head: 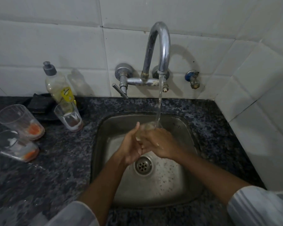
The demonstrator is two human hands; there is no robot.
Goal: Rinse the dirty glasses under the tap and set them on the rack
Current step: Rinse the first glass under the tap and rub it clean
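White tiles (55, 38) back a dark speckled stone bench (59, 160) with a steel sink (183, 176) let into it, and both my hands work over that sink. My right hand (158, 142) is curled round a clear glass (148, 128), fingers wrapped over its side, holding it just under the running stream (159, 101) from the curved chrome tap (162, 46). My left hand (131, 149) lies against the glass from the other side, thumb raised along it; I cannot tell how tightly its fingers close, since the right hand covers them. Most of the glass is hidden between my hands and blurred by water, so I cannot make out what is in it.

Below my hands is the round drain (143, 165) in the sink floor. Left of the sink, on the bench, stands a dirty glass (68, 117) with white streaks and a brownish residue. Further left of the sink two more glasses (20, 121) hold orange dregs, and the nearer one (13, 145) is partly cut off by the frame edge. Behind the streaked glass stands a dish-soap bottle (59, 84) with a grey cap; its yellow label is too blurred to read. A dark object (39, 105) beside it is hard to identify. White sleeves (260, 209) cross the bottom corners.
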